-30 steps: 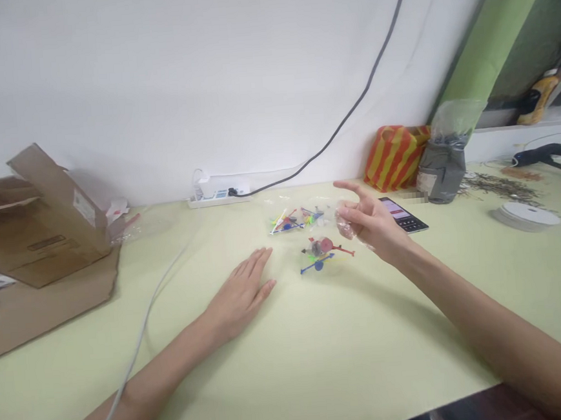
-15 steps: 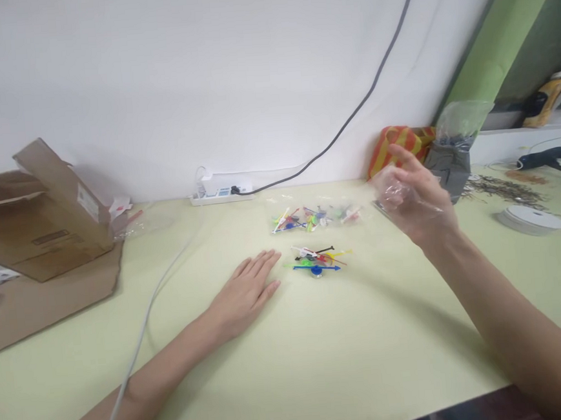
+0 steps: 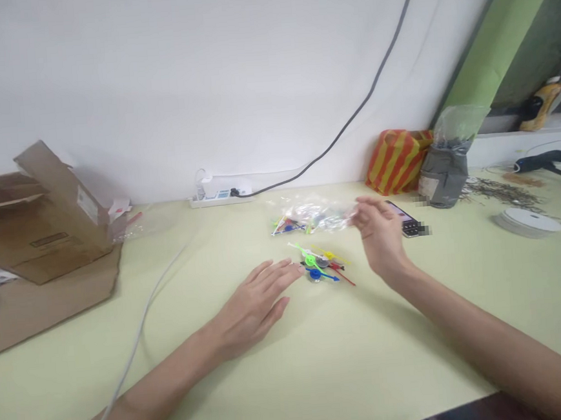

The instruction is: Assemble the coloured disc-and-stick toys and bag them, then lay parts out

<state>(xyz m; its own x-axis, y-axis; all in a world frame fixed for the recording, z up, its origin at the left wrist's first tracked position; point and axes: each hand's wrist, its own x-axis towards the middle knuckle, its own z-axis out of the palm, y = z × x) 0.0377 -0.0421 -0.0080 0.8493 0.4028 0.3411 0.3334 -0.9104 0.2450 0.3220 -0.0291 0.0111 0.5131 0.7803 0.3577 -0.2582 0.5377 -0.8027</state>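
My right hand (image 3: pixel 383 234) pinches the edge of a clear plastic bag (image 3: pixel 319 210), which hangs out to the left over the bagged coloured pieces (image 3: pixel 289 225). My left hand (image 3: pixel 263 302) is stretched out with its fingers extended, its fingertips at the left side of a small loose heap of coloured arrow spinners (image 3: pixel 316 273). Blue, green, yellow, red, white and black arrows show in that heap, some with round bases. Part of the bagged pieces behind is covered by the clear bag.
A phone (image 3: pixel 401 216) lies beside my right hand. Behind it stand a red-and-yellow striped bag (image 3: pixel 396 162) and a grey bag (image 3: pixel 445 174). A white reel (image 3: pixel 529 221) is at right, a cardboard box (image 3: pixel 54 234) at left. A grey cable (image 3: pixel 142 331) crosses my left forearm; a power strip (image 3: pixel 221 198) lies by the wall.
My right hand has come down and left with the clear bag, uncovering the phone. My left hand has slid right to the loose spinners, and their arrows have turned and shifted.
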